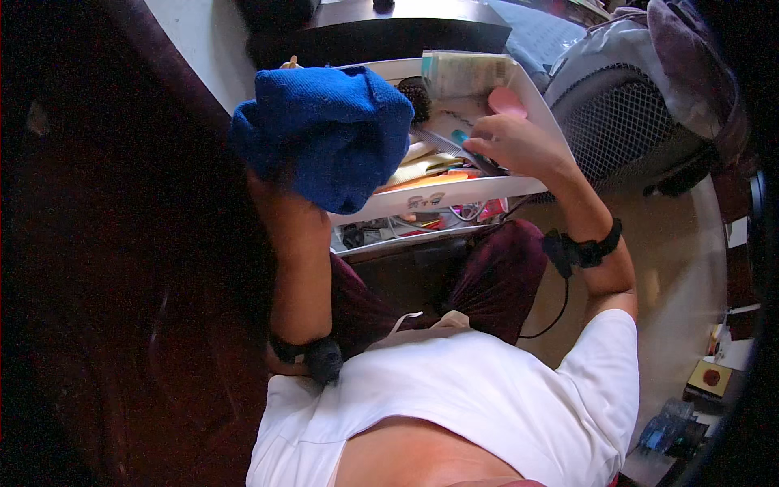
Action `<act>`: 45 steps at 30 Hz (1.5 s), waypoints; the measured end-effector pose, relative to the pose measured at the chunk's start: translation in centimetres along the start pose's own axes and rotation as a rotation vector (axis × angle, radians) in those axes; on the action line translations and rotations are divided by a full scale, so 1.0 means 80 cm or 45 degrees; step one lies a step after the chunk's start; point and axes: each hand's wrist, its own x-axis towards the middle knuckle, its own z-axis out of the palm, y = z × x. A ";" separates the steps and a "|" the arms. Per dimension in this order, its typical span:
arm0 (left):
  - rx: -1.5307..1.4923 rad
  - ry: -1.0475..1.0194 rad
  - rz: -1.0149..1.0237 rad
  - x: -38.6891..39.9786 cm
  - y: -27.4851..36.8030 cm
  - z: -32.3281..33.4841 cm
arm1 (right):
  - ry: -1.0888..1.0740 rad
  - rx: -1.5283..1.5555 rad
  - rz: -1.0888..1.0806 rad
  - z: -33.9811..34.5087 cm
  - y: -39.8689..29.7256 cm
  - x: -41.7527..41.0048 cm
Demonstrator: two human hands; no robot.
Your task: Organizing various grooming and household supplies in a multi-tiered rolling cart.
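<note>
My left hand (292,207) holds up a bunched blue cloth (328,134), which hides most of the hand. Behind it and to the right is a white tray-like drawer (450,192) with small cartoon stickers on its front. My right hand (508,143) reaches over the drawer's right side, fingers bent down beside a dark comb (441,143) and a small teal item (459,136). Whether those fingers grip the comb is hidden. A pink rounded object (507,101) lies just beyond the hand. Near the cloth is a black bristled hairbrush (415,97).
A flat plastic packet (465,74) leans at the drawer's back. Below, a second white drawer (401,245) holds cables and small items. A black mesh basket (627,115) with fabric stands at the right. Dark furniture (389,39) lies beyond; small boxes (709,378) sit at lower right.
</note>
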 end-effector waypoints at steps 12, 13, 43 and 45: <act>-0.178 -0.155 0.063 -0.023 0.015 -0.007 | 0.313 1.121 0.064 -0.008 0.036 -0.005; -0.180 -0.158 0.064 -0.023 0.016 -0.007 | 0.299 1.211 0.096 -0.009 0.040 -0.007; 0.495 -0.171 0.082 -0.035 0.038 0.015 | 0.682 2.113 -0.340 -0.018 -0.046 -0.100; 0.505 -0.260 0.084 -0.030 0.033 0.007 | 0.884 1.707 -0.462 -0.015 -0.081 -0.104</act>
